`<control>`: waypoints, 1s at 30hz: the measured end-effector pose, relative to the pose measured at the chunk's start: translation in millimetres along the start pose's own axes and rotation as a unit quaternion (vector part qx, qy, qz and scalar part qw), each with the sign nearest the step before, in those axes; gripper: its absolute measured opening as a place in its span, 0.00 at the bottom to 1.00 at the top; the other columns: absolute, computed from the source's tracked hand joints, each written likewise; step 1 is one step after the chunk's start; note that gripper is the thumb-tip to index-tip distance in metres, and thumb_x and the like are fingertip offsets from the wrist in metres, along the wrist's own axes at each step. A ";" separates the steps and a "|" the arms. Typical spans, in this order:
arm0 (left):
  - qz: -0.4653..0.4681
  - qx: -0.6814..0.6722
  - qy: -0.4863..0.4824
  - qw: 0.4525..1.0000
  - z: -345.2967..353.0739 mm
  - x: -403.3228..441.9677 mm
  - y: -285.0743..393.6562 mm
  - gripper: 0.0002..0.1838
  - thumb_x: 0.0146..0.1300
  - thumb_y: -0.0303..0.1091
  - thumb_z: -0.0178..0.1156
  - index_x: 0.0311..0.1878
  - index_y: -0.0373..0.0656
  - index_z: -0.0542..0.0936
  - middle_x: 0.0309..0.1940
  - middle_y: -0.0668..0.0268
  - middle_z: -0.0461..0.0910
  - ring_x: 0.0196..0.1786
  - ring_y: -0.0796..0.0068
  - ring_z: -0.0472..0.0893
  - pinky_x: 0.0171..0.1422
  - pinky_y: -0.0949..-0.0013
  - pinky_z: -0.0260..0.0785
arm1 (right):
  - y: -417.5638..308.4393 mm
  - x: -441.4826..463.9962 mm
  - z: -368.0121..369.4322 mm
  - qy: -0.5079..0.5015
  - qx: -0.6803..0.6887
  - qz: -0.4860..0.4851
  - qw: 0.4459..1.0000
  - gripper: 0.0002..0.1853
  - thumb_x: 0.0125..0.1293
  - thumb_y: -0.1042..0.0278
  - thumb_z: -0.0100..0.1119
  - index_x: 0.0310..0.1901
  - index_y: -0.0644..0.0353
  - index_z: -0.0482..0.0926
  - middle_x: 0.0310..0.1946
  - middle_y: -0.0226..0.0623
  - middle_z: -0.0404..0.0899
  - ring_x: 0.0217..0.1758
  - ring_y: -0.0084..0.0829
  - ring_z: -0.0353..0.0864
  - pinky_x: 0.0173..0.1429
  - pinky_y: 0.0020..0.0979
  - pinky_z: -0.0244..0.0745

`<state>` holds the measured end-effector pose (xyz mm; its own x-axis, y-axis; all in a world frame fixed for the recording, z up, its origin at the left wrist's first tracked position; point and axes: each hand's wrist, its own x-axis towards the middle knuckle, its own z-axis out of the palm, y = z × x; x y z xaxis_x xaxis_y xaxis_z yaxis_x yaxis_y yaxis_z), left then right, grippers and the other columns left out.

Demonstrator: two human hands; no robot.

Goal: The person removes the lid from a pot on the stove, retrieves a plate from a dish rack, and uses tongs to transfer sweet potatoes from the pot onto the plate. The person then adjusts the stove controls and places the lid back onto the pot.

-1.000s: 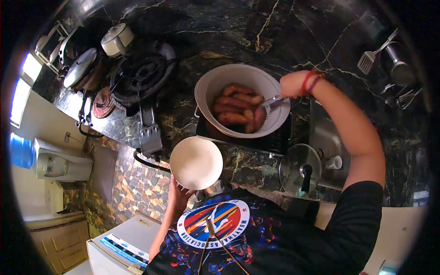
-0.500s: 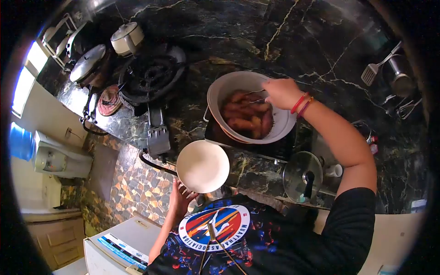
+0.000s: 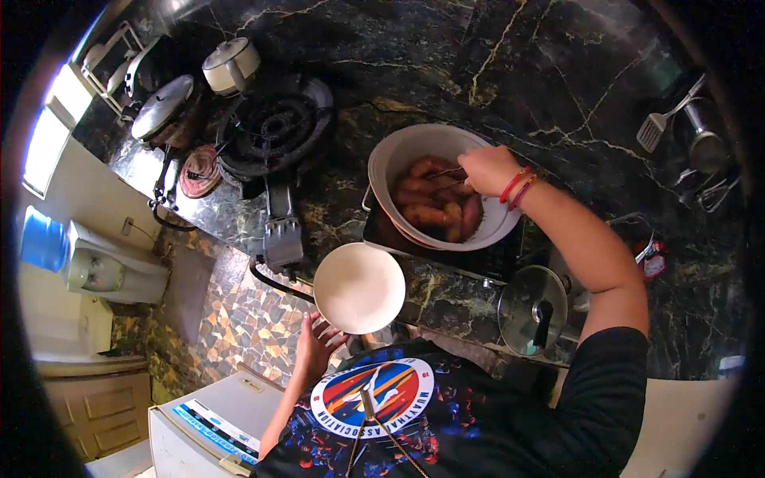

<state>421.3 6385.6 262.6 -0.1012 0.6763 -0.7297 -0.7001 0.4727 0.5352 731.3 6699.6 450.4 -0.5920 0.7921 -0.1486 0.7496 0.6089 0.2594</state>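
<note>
Right hand: since the first frame it is moving inward from the pot's right rim, and is now hovering above the right half of the opening.
Right grip: fingers are closing around a metal utensil; its far end is reaching left among the food, the tips being hard to make out.
Pot: it is standing upright on a black cooktop, its pale inner wall showing all around.
Food pieces: elongated and reddish-brown, they are lying heaped on the pot floor, with a purplish one sitting at the right.
Left hand: it is holding the white bowl from the near left side, fingers partly open and spreading beneath; full contact is hiding behind the bowl.
Bowl position: it is sitting near and left of the pot, apart from it, its opening facing up.
Glass lid: it is resting right of the bowl, near the surface's near edge.
Burner: it is occupying the surface left of the pot.
</note>
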 end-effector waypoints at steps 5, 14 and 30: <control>0.003 0.006 0.014 1.000 2.8 -4.1 0.3 0.28 0.71 0.55 0.42 0.62 0.43 0.62 0.56 0.54 0.67 0.50 0.60 0.74 0.56 0.51 0.73 | 1.3 9.8 30.7 0.013 -0.004 -0.005 1.000 0.10 0.56 0.62 0.61 0.34 0.58 0.83 0.33 0.44 0.83 0.38 0.45 0.83 0.39 0.45 0.79; 0.078 0.065 0.072 0.992 -13.5 -5.6 -4.5 0.27 0.70 0.53 0.44 0.62 0.44 0.64 0.54 0.57 0.71 0.52 0.64 0.73 0.57 0.58 0.67 | 28.4 -18.5 15.9 0.053 0.161 0.036 0.985 0.11 0.61 0.59 0.56 0.38 0.56 0.78 0.35 0.41 0.80 0.42 0.47 0.79 0.43 0.45 0.73; 0.649 0.628 -0.108 0.417 218.2 -9.9 149.3 0.32 0.45 0.46 0.70 0.56 0.48 0.76 0.53 0.59 0.75 0.59 0.55 0.69 0.62 0.54 0.61 | -31.1 -107.7 -60.2 0.221 0.051 -0.083 0.970 0.09 0.60 0.61 0.57 0.37 0.56 0.74 0.32 0.36 0.77 0.36 0.40 0.80 0.39 0.39 0.72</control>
<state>472.0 6572.8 442.6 0.3414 0.7941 0.5029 0.7804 -0.5377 0.3192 753.9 6592.8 515.8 -0.7589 0.6016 0.2493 0.6457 0.7449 0.1679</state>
